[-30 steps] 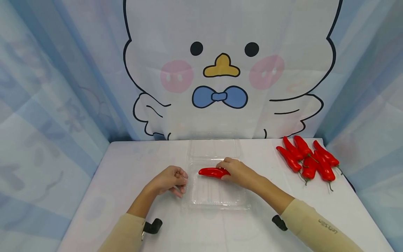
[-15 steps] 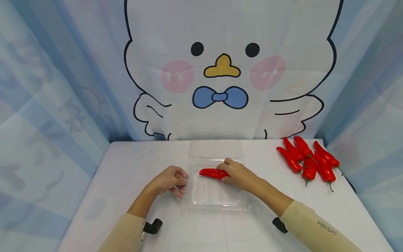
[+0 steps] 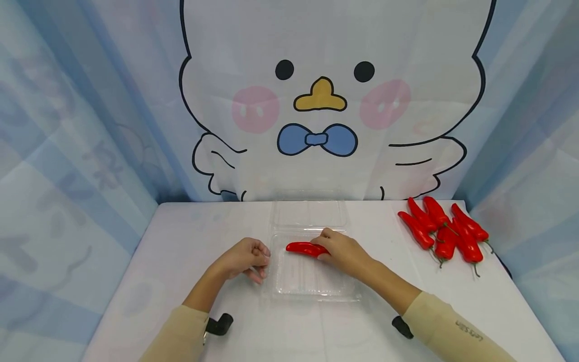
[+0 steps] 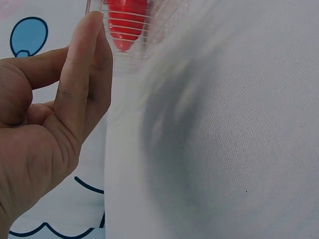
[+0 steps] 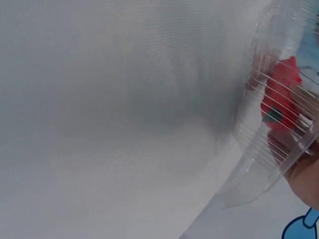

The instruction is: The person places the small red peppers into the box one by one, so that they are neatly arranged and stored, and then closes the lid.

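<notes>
A red chili pepper point(image 3: 303, 248) lies crosswise at the back of a clear plastic clamshell container point(image 3: 312, 289), its tip to the left. My right hand point(image 3: 346, 251) grips the pepper's right end, fingers behind and thumb in front. In the right wrist view the pepper point(image 5: 281, 92) and its green stem end show through the ribbed clear wall. At the container's left rim, my left hand point(image 3: 246, 259) pinches the edge between thumb and forefinger, other fingers hanging loosely. The left wrist view has the pepper's tip point(image 4: 124, 30) behind the ribbed wall, with left fingertips right at the rim.
Several red chili peppers point(image 3: 445, 236) lie piled at the table's back right corner. The container's clear lid point(image 3: 309, 213) is folded back toward the printed curtain point(image 3: 316, 176). A white cloth covers the table point(image 3: 181, 226).
Almost nothing moves: both hands keep their places at the container. The right hand and the pepper stay at its back, apart from a slight shift of the whole head view.
</notes>
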Tool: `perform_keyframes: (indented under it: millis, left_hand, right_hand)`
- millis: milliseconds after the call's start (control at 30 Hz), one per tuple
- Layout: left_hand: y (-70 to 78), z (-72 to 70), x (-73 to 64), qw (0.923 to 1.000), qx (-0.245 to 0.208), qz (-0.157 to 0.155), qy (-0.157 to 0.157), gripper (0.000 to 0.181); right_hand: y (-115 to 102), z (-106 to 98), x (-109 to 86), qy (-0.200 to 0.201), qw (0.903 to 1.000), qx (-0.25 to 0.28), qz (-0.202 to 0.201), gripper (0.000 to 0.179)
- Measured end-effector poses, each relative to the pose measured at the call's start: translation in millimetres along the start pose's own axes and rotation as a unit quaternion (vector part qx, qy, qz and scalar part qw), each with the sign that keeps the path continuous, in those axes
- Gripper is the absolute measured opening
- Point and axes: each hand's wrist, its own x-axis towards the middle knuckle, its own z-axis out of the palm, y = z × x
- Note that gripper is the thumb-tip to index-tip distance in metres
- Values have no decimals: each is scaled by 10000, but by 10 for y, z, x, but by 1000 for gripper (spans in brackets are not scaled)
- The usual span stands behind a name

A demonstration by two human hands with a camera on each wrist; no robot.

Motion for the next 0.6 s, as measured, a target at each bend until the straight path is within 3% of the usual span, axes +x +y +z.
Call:
perform_keyframes:
  millis: [233, 600]
  left_hand:
    - [8, 0, 3, 10000, 28, -21, 22, 18]
    - [17, 9, 13, 10000, 61, -22, 38, 19]
  right_hand:
    - [0, 24, -20, 264, 9995, -100, -152, 36]
    - [26, 68, -12, 331, 9992, -130, -178, 37]
